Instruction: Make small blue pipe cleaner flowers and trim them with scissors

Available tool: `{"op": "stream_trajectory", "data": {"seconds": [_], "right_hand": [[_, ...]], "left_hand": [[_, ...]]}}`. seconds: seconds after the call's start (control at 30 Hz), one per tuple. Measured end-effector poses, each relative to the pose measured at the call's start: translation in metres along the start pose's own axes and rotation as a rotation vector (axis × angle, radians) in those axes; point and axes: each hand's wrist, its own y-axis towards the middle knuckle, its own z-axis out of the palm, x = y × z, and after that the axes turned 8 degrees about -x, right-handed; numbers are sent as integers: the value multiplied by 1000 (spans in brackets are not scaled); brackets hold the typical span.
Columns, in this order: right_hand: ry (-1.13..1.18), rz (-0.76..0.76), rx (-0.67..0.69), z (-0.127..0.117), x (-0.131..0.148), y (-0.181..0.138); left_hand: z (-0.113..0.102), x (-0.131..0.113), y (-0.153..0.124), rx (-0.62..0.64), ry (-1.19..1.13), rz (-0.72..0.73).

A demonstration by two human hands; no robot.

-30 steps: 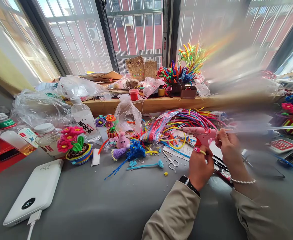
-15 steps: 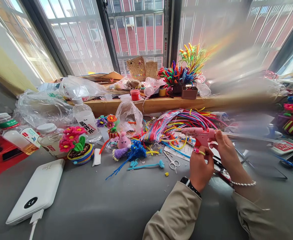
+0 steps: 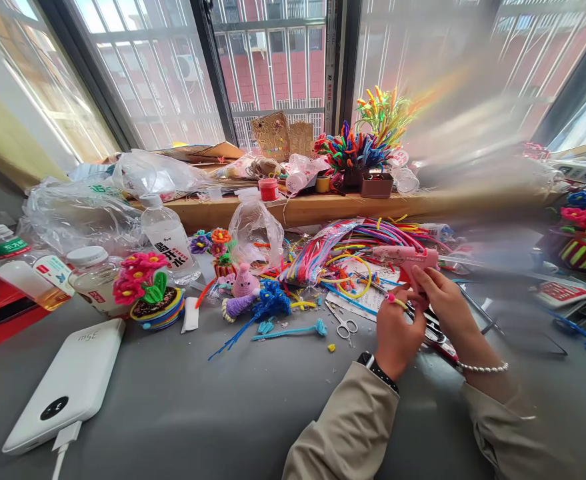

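A pink glue gun (image 3: pixel 405 255) is held up over the table, its nozzle pointing left. A long clear stick (image 3: pixel 487 265) runs out behind it to the right, partly blurred. My right hand (image 3: pixel 440 293) is closed on the gun's rear and the top of its handle. My left hand (image 3: pixel 400 330) is closed around the lower handle, its grip partly hidden; a yellow-and-pink ring (image 3: pixel 396 301) sits on one finger. Small scissors (image 3: pixel 343 325) lie left of my left hand. Behind the gun lies a bundle of coloured pipe cleaners (image 3: pixel 323 253).
A white power bank (image 3: pixel 70 380) with a cable lies front left. Near it stand a pink-flowered pot (image 3: pixel 157 310), a jar (image 3: pixel 90 283) and a water bottle (image 3: pixel 165 240). A crocheted figure (image 3: pixel 245 287) and blue pipe-cleaner pieces (image 3: pixel 273 300) lie mid-table. A wooden ledge (image 3: pixel 197 217) runs behind.
The glue gun has shifted slightly right and up against my left hand. My right hand has moved from its back end down toward the handle. The whole view has shifted a little.
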Motion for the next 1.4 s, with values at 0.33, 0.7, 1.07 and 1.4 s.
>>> {"op": "stream_trajectory", "data": {"seconds": [0.33,0.7,1.07,1.4], "right_hand": [[-438,-375,-333,5,-5,1],[-566,-916,-456,5,-15,5],[-631,-874,-515,3,-6,-1],[-580,-795,-572,0,-5,2]], "left_hand": [[-5,-18,9,-3,-411,-396],[-17,-28,21,175,-782,-727],[-24,-30,14,156,-724,-731],[-19,-26,9,143,-702,-727]]}}
